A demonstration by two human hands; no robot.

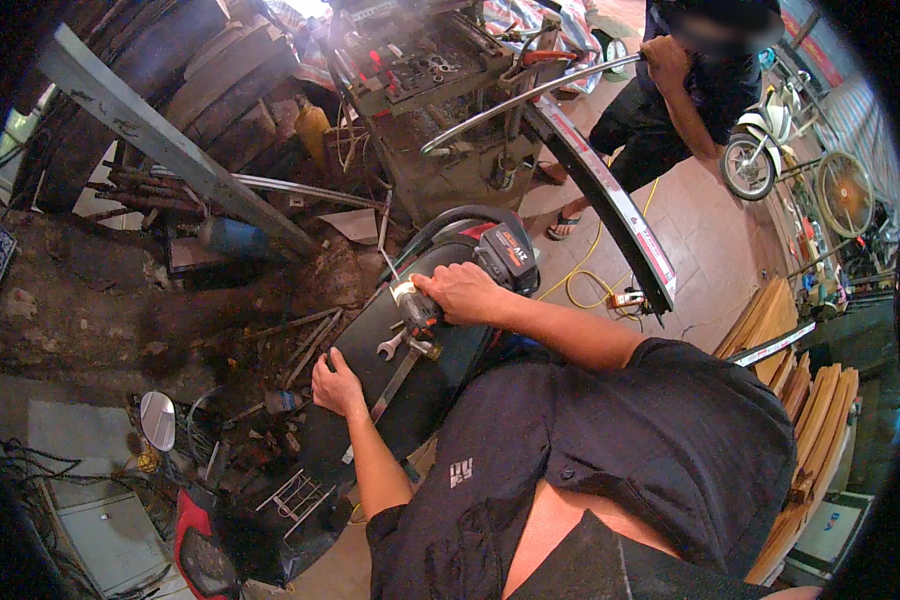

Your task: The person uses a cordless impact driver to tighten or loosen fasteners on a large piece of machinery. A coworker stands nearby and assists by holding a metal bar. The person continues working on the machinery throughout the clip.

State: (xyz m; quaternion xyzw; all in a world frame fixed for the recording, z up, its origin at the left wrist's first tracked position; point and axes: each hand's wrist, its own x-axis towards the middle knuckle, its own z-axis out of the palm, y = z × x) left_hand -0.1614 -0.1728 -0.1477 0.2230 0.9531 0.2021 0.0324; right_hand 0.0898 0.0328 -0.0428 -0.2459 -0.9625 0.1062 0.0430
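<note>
My right hand [462,292] is closed around a cordless drill [420,312], whose black battery [510,256] sticks out past my wrist. A thin rod runs up and away from the drill's front end; I cannot tell if it is fixed in it. My left hand [339,384] lies open with nothing in it, at the left edge of a long black motorbike seat [342,436]. Between my hands, an open-ended wrench [391,346] and a hammer [388,392] with a long flat handle rest on the seat.
Ahead stands a dirty metal workbench [440,190] with sockets on top. A person [705,100] at the far right holds a curved metal bar [530,95]. A long rail [610,200] slants nearby; a yellow cord [575,290] crosses the floor. Wooden boards [820,420] lean at right.
</note>
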